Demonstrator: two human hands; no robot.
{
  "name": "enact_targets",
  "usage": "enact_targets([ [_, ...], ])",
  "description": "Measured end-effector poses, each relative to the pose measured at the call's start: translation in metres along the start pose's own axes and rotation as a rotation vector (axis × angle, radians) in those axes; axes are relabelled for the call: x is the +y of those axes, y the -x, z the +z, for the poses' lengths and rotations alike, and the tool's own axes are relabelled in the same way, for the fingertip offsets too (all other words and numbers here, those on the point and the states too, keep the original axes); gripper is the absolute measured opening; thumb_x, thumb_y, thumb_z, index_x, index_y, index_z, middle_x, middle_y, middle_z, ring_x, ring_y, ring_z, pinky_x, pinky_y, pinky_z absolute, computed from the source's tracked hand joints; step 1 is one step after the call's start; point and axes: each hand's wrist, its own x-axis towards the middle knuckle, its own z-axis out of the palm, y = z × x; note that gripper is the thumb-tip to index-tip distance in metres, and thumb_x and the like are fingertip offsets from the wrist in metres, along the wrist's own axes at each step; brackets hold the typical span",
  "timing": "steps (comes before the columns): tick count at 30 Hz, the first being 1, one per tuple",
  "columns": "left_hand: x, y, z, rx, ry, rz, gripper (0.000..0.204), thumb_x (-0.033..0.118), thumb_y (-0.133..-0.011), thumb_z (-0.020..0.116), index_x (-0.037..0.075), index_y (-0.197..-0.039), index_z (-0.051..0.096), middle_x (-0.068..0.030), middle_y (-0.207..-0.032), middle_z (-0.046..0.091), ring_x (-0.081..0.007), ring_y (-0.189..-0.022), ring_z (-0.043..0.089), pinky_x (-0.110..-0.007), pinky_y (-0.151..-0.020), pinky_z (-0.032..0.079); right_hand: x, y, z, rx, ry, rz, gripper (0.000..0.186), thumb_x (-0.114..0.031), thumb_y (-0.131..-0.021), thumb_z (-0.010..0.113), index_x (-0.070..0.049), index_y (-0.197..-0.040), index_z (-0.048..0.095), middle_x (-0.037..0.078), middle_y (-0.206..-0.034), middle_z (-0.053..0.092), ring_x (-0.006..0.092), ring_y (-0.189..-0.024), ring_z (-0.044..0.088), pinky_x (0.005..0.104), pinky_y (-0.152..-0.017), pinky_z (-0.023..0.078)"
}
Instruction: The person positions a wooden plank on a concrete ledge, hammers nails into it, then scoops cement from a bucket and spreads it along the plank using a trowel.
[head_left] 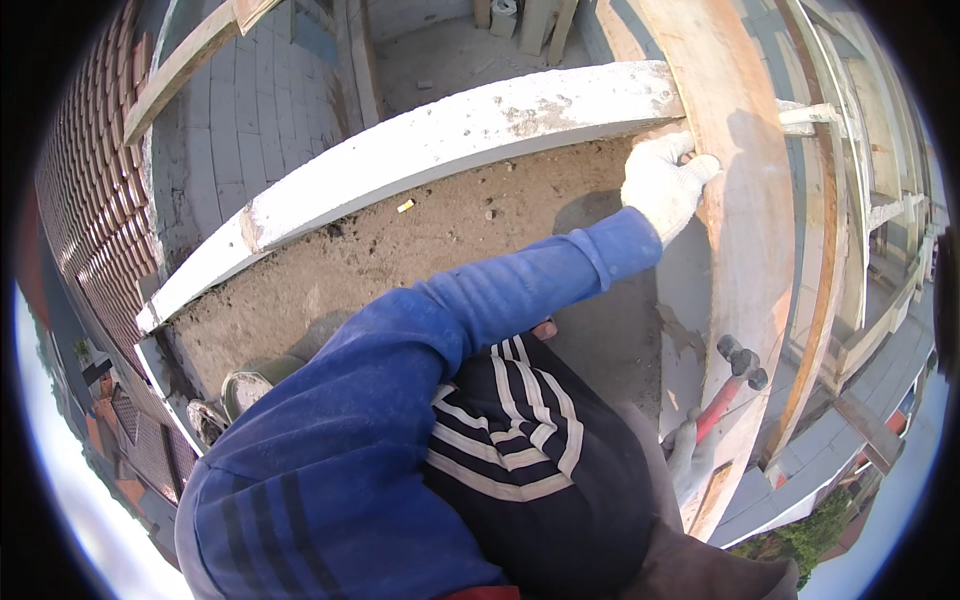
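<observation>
Hammer (pixel 722 404) in R hand (pixel 688 460); L hand (pixel 663 187) at L edge of plank (pixel 752 230); roof tiles (pixel 95 190) far L.

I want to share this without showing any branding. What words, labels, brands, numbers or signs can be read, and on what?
No readable text shows.
Hammer in the right hand: no legible lettering.
Wooden board: no legible lettering.
Blue sleeve: no legible lettering.
Round container, lower left: any marking is too small to read.

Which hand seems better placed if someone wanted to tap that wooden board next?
Probably the right hand: it holds the red-handled hammer, whose head shows over the wooden board. The left hand is at the board's edge, near the white beam, with no hammer in it.
</observation>
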Motion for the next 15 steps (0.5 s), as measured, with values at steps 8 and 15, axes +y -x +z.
enact_targets([
  [8,0.002,-0.008,-0.009,-0.094,-0.006,-0.022,0.029,0.012,-0.101,0.081,-0.001,-0.127,0.081,-0.0058,-0.101,0.083,-0.0090,-0.083,0.074,-0.027,-0.074,0.061,0.001,-0.005,0.003,-0.019,-0.065,0.001,0.037,-0.016,-0.109,0.059,0.010,-0.135,0.067,0.002,-0.079,0.059,0.0092,-0.063,0.056,0.0269,-0.056,0.046],
  [15,-0.005,-0.012,-0.009,-0.114,-0.055,0.015,0.032,0.008,-0.099,0.085,-0.002,-0.128,0.081,-0.0094,-0.110,0.084,-0.0127,-0.089,0.078,-0.028,-0.080,0.064,0.002,-0.009,-0.006,-0.048,-0.073,0.030,0.037,-0.018,-0.111,0.059,0.007,-0.137,0.066,0.002,-0.081,0.060,0.0086,-0.064,0.056,0.0264,-0.058,0.050],
])
